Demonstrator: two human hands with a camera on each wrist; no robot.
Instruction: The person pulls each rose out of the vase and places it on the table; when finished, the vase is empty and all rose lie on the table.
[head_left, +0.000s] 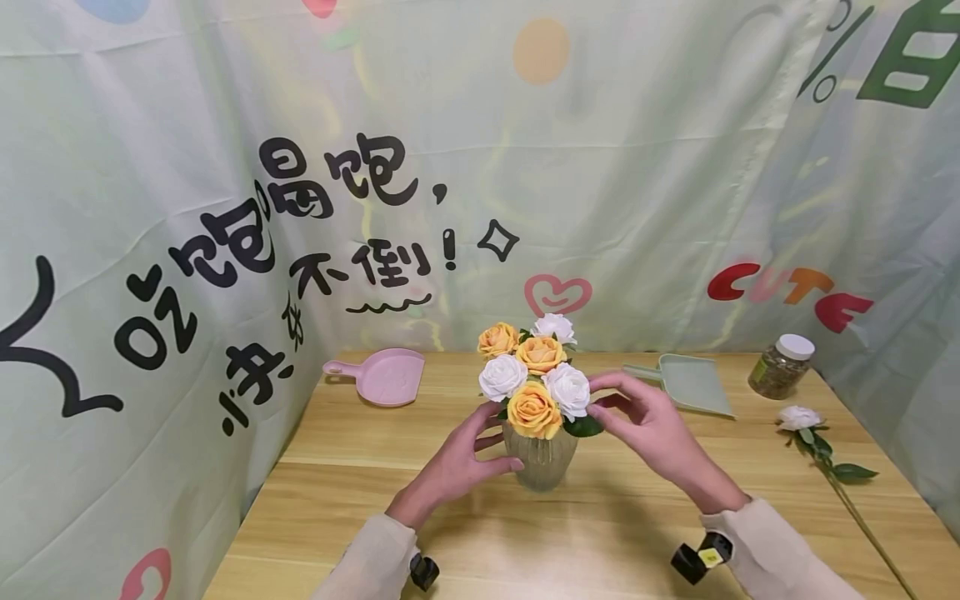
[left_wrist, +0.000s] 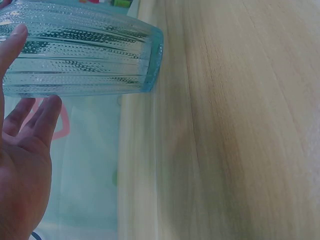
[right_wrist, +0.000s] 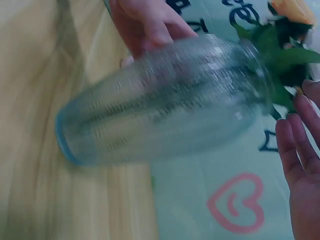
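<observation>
A ribbed clear glass vase stands on the wooden table with orange roses and white roses in it. My left hand holds the vase from its left side, thumb across the front and fingertips against the glass; the left wrist view shows this hand beside the vase wall. On the bouquet's right, my right hand touches the nearest white rose with thumb and fingertips, by a green leaf. In the right wrist view its other fingers extend loosely.
A single white rose with a long stem lies at the table's right. Behind it stands a white-lidded jar. A pale green dustpan lies back right, a pink dustpan back left. Printed cloth hangs behind the table.
</observation>
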